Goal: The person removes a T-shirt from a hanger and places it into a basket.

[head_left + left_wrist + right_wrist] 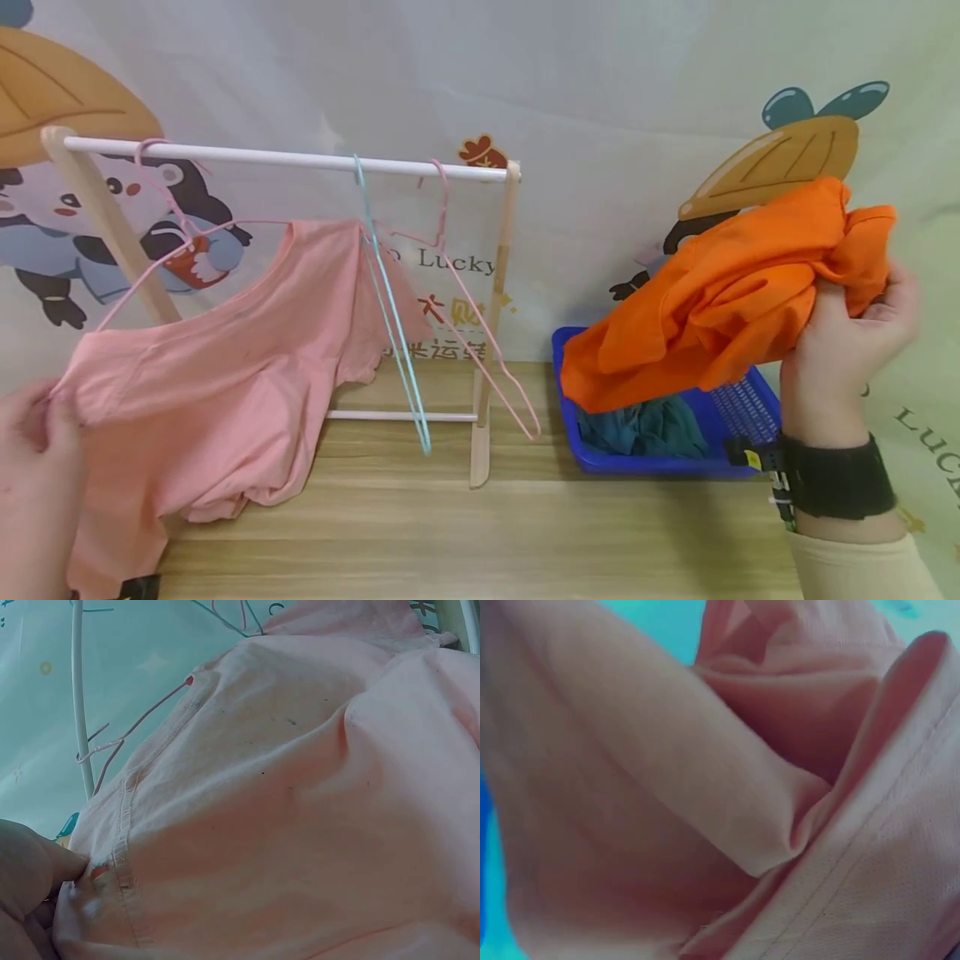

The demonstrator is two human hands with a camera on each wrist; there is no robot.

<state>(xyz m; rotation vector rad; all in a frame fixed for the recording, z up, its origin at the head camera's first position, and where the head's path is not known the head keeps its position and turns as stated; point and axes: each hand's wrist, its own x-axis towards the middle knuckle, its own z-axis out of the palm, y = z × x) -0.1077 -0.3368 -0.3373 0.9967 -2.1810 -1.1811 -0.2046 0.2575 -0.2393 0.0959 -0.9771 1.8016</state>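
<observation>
Near left: left hand (pixel 33 467) pinches the shoulder edge of a pink T-shirt (pixel 217 367), which drapes on a pink hanger (pixel 182 218). Near right: right hand (pixel 851 333), black strap (pixel 836 479) at its wrist, grasps a bunched orange garment (pixel 720 292), held up over a blue basket (pixel 663 467). Right wrist view is all folded fabric, hand hidden there. Basket sits on the far right of the wood-grain desk (pixel 450 533), teal garment (pixel 648 429) inside. Far left to centre: rack with white rail (pixel 300 158); shirt's hanger hooks at its left, then a light-blue hanger (pixel 397 333) and a second pink hanger (pixel 443 212) to the right, both bare. Farthest: printed cloth backdrop (pixel 600 83), cartoon figures, "Lucky" lettering.
</observation>
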